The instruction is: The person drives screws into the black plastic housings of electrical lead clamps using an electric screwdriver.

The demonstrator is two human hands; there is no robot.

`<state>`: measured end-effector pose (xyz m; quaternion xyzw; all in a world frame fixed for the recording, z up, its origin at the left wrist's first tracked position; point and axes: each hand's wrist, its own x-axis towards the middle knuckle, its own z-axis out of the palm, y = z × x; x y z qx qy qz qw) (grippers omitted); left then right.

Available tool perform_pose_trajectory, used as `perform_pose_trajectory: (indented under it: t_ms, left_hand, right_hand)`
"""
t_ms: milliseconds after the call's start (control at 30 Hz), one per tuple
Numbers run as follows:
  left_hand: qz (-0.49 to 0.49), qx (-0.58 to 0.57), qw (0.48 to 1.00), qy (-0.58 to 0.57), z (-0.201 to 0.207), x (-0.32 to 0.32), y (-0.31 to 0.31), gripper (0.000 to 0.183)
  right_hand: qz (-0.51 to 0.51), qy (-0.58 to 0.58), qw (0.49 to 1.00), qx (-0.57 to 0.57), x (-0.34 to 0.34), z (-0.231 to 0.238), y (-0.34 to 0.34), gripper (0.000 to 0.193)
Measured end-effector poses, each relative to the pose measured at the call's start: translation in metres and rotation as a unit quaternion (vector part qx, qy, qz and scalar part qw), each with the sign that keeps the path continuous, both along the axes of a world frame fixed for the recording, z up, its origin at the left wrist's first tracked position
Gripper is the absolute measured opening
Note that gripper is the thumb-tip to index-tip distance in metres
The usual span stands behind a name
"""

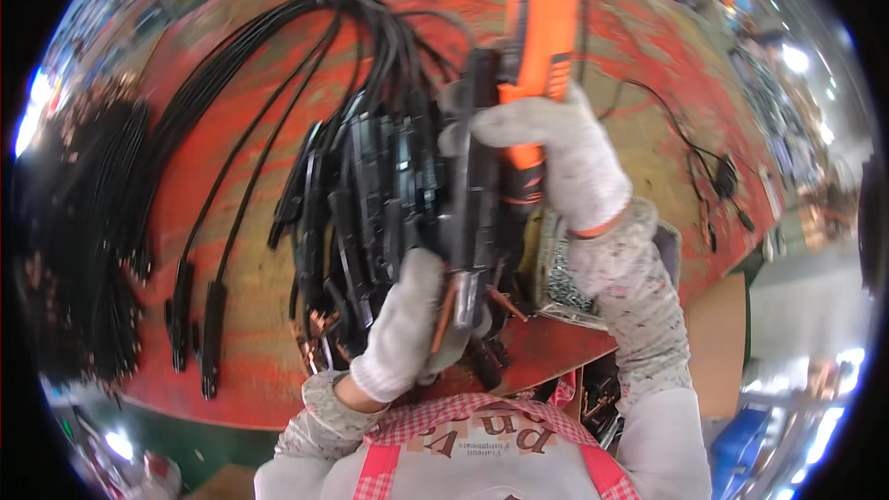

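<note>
In the middle, a long black clamp (475,167) with copper-coloured prongs, much like a welding electrode holder, is held upright between both hands. My left hand (407,319), in a white knitted glove, is closed around its lower end by the prongs. My right hand (579,157), gloved too, has its thumb across the black handle and fingertips at its far side. An orange electric screwdriver (542,18) sits nose down within that same hand, its lower part blurred. Left of the clamp lies a pile of similar black clamps (370,194) with cables.
Two cabled clamps (211,338) lie apart on the worn red table (269,287). A thick bundle of black cables (93,241) fills the left edge. A tray of small metal screws (565,282) is beside my right forearm. A thin black cord (681,134) trails at right.
</note>
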<state>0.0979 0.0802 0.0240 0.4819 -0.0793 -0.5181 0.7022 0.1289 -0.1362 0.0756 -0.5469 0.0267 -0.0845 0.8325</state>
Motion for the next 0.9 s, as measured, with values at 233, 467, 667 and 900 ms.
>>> perform_pose_trajectory:
  t_ms: [233,467,667,900]
  left_hand:
    - [0.012,-0.094,0.975,0.2,0.002,-0.005,0.004,0.078]
    - [0.109,-0.093,0.988,0.061,-0.001,-0.01,-0.024,0.083]
    - [0.148,-0.046,0.983,0.095,-0.002,-0.011,-0.026,0.077]
    - [0.081,-0.102,0.954,0.271,0.004,-0.004,-0.019,0.073]
  right_hand:
    - [0.017,-0.011,1.0,0.014,0.015,-0.013,-0.001,0.037]
    - [-0.003,-0.011,0.998,-0.063,-0.014,-0.006,0.029,0.053]
    - [-0.029,0.051,0.991,-0.118,-0.036,-0.005,0.038,0.064]
    - [-0.104,0.057,0.99,-0.071,-0.045,-0.025,0.046,0.066]
